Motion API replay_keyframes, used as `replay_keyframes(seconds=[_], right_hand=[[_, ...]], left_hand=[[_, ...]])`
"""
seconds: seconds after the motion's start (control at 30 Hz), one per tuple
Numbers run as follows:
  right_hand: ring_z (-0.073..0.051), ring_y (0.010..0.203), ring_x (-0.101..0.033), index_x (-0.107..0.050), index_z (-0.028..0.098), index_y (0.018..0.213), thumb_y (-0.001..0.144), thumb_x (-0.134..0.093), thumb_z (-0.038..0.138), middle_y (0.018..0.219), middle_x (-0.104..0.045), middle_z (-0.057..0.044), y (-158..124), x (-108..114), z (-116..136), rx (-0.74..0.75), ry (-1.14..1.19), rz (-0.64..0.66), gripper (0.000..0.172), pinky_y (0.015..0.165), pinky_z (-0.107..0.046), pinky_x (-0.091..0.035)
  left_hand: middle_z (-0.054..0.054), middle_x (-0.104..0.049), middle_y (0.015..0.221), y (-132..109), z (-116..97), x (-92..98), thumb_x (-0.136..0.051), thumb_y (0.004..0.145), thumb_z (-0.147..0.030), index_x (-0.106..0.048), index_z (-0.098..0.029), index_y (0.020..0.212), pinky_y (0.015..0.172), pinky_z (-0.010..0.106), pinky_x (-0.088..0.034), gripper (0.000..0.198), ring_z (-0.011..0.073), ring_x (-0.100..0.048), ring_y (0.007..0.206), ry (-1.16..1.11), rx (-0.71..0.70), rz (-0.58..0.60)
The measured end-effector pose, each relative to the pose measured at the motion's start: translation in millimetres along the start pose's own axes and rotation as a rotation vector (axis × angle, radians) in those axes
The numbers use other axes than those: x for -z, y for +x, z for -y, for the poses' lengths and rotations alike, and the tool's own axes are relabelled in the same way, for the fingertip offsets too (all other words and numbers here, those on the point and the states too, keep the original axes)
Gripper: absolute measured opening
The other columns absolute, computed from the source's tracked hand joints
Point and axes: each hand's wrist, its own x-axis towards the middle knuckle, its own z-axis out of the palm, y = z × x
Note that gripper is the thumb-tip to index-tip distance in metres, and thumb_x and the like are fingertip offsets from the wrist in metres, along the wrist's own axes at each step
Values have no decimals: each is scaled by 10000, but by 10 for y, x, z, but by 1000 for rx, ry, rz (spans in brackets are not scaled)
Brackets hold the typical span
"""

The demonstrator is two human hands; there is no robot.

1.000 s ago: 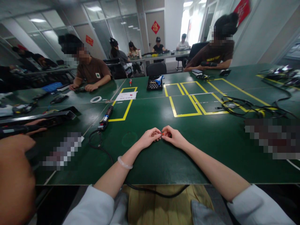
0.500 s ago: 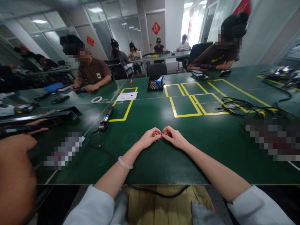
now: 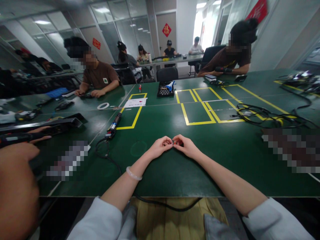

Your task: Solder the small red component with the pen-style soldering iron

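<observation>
My left hand [image 3: 163, 146] and my right hand [image 3: 186, 146] meet fingertip to fingertip just above the green table [image 3: 160, 173]. Each is closed in a pinch, with the thumb against curled fingers. Something tiny sits where the fingertips join, too small and too covered to name. A pale bangle [image 3: 133, 174] circles my left wrist. To the left of my hands lies a pen-shaped electric screwdriver [image 3: 114, 124], its black cable curving down to the table's front edge.
Yellow tape rectangles [image 3: 198, 124] mark the table ahead. A black tray [image 3: 165, 90] with a blue-and-white item stands farther back. Coiled black cables [image 3: 255, 113] lie at right. A white tape roll [image 3: 103, 106] rests at left. A co-worker's arm [image 3: 17, 186] reaches in at near left.
My hands stay together in almost the same spot, with only a slight shift of the fingers. The person at the far right has leaned a little to the left.
</observation>
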Motion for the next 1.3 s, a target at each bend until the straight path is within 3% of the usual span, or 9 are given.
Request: replay_keyframes(seconds=[0.37,0.63,0.9,1.3], right_hand=[[-139,748,-603,-602,181,953,824,-601,202,850,-656,-21,3,21,31,21,-78,-6,130,704,-261,-478],[-143,770,-604,-594,194,983,835,-588,188,867,-656,-19,2,10,27,72,-139,-9,148,736,-272,-473],[-139,727,-604,-566,185,979,876,-558,295,812,-648,-17,-4,20,55,9,-77,13,151,683,-260,-471],[-148,771,-591,-576,192,975,799,-608,180,892,-641,-23,-1,23,64,39,-165,-16,179,754,-292,-471]], left_hand=[[25,-595,865,-3,-37,-6,-680,771,-367,-547,-142,986,635,211,-427,338,85,-539,696,-15,-10,-21],[47,-624,863,3,4,6,-575,844,-436,-552,-147,1002,617,221,-439,330,113,-573,737,-23,35,4],[3,-567,790,-9,-44,-5,-621,812,-368,-540,-154,964,589,199,-419,274,89,-528,672,3,7,-10],[14,-591,853,-5,-8,1,-635,802,-342,-553,-148,977,615,201,-406,274,78,-527,668,-9,-14,0]])
